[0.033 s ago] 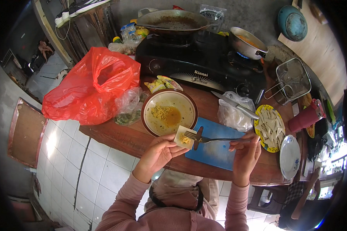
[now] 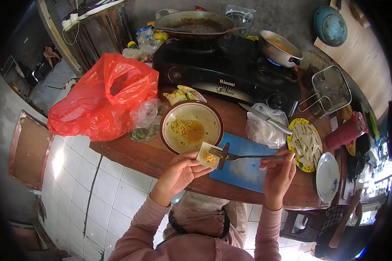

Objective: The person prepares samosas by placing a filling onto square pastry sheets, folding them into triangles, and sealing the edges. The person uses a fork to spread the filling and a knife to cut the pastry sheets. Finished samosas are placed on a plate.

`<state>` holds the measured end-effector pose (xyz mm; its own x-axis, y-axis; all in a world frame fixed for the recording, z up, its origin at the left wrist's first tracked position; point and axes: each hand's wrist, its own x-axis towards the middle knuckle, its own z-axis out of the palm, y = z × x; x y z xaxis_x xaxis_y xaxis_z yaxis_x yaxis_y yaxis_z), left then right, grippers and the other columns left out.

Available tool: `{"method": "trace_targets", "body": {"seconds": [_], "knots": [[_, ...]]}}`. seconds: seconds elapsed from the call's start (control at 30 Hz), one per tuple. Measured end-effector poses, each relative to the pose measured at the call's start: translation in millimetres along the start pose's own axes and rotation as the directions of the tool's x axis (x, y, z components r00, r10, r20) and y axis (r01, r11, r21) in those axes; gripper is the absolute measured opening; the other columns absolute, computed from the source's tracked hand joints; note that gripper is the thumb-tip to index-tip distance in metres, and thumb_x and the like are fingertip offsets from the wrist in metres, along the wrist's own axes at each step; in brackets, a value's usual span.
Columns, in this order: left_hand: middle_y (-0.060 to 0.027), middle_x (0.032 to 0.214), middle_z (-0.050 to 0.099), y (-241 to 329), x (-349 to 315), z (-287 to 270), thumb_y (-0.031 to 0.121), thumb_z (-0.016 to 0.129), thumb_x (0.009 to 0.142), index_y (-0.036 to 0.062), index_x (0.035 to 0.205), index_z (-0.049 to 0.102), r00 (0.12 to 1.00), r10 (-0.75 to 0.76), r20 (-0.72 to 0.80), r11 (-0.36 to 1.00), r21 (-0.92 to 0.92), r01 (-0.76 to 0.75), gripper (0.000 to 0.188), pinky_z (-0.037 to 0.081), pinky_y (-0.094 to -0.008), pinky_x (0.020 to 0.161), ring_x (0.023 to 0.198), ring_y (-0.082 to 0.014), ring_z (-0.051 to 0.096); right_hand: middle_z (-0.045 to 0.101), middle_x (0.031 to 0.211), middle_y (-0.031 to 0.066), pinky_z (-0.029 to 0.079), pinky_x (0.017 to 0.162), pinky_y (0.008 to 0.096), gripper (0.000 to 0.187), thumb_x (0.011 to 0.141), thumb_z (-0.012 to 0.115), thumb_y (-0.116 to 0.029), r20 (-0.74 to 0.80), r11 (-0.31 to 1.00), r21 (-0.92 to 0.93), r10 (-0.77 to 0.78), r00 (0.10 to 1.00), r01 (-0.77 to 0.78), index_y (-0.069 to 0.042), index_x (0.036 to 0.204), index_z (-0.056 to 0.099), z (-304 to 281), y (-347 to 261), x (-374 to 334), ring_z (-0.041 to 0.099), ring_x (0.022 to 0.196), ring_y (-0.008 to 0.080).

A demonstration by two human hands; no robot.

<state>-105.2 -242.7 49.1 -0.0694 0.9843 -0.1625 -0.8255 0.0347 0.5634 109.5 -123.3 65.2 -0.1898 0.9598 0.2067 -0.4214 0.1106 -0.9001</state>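
Note:
My left hand (image 2: 181, 173) holds a pale square wrapper (image 2: 201, 162) flat on its fingertips. A small heap of yellow noodles (image 2: 210, 158) lies on the wrapper, with the tines of a metal fork (image 2: 252, 157) touching it. The fork's handle end is pinched in the fingers of my right hand (image 2: 278, 173). Just beyond the wrapper stands a brown-rimmed bowl (image 2: 170, 119) with noodles and some orange-brown liquid inside. Below the fork lies a blue cutting board (image 2: 244, 176). Folded white pieces (image 2: 304, 141) cover a yellow plate (image 2: 309, 168) to the right.
A knife (image 2: 270, 119) rests on a clear plastic bag (image 2: 259, 135). Behind it, a black stove (image 2: 231, 63) carries a wok (image 2: 196, 24) and a saucepan (image 2: 287, 54) over a blue flame. A red plastic bag (image 2: 96, 95) lies left. A white plate (image 2: 327, 178) and pink tumbler (image 2: 345, 134) stand right.

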Motion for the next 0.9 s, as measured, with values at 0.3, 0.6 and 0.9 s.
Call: {"method": "trace_targets", "body": {"seconds": [0.3,0.6,0.9], "knots": [[-0.0261,0.119,0.053,6,3,-2,0.000,0.039,0.080,-0.0165,0.123,0.039,0.996,-0.089,0.007,0.993,0.081,0.089,0.046,0.046,-0.0454,0.095,0.108,-0.0358,0.057,0.061,0.062,0.0188,0.049,0.052,0.0294,0.043,0.098,0.036,-0.037,0.107,0.992,0.026,0.122,0.987,-0.125,0.004,0.090,0.047,9,-5,31,0.059,0.052,0.0230],[-0.0267,0.119,0.053,9,2,-3,-0.001,0.038,0.079,-0.0165,0.125,0.037,0.989,-0.137,-0.058,0.984,0.109,0.143,0.048,0.048,-0.0449,0.092,0.104,-0.0368,0.059,0.059,0.060,0.0167,0.047,0.051,0.0274,0.045,0.098,0.036,-0.038,0.204,0.985,-0.027,0.173,0.964,-0.171,0.003,0.086,0.049,13,-3,50,0.058,0.049,0.0219],[-0.0274,0.118,0.053,11,-1,-13,0.000,0.039,0.080,-0.0177,0.124,0.038,0.990,-0.102,-0.095,0.984,0.137,0.114,0.048,0.048,-0.0439,0.092,0.106,-0.0363,0.058,0.063,0.072,0.0157,0.050,0.057,0.0278,0.041,0.097,0.040,-0.036,0.205,0.988,-0.011,0.155,0.967,-0.156,0.002,0.092,0.053,21,17,72,0.064,0.064,0.0211]]}}
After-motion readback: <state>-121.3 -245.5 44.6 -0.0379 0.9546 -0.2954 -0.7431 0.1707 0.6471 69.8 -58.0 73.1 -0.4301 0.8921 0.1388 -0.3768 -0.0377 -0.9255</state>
